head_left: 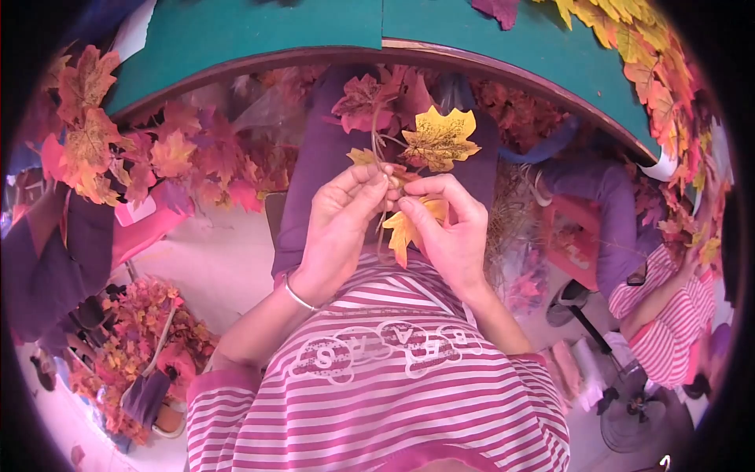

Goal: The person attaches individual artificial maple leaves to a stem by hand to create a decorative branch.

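Observation:
Above my lap, both hands meet on an artificial maple leaf garland (pixel 440 138) with a thin brown stem. My left hand (pixel 347 211) pinches the stem between thumb and fingertips. My right hand (pixel 451 219) has thumb and forefinger closed close beside it, at the base of the leaves. One yellow leaf with dark speckles stands up beyond the fingers. A smaller orange-yellow leaf (pixel 402 236) hangs below, partly behind my right hand. Reddish leaves (pixel 362 104) lie over my knees at the far end of the stem. The exact joint between the fingertips is hidden.
A green tabletop (pixel 259 35) curves across the far side, with yellow and orange leaves (pixel 629 47) heaped at its right. More leaf garlands hang at the left. A leaf pile (pixel 130 346) lies on the floor at lower left. Another person in stripes (pixel 668 315) sits at right.

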